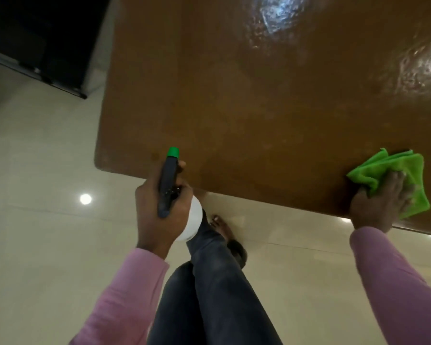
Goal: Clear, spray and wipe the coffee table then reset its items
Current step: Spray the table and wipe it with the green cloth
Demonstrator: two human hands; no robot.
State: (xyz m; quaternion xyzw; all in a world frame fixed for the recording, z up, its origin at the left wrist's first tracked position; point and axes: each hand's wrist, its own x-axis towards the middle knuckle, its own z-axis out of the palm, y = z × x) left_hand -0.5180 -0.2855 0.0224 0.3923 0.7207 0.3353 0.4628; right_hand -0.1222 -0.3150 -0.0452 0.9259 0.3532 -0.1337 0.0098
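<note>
Fingers [182, 165] of the left hand [157, 215] curl round the bottle [168, 180], whose green nozzle points past them over the table [259, 100] edge. The right hand [373, 207] has its fingers [397, 181] spread nearly flat on the cloth [388, 165], pressing it to the table. Shiny patches [274, 13] lie well beyond them.

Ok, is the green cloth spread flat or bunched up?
Bunched: the green microfiber cloth shows several folds and layers under the right hand, at the coffee table near edge.
</note>
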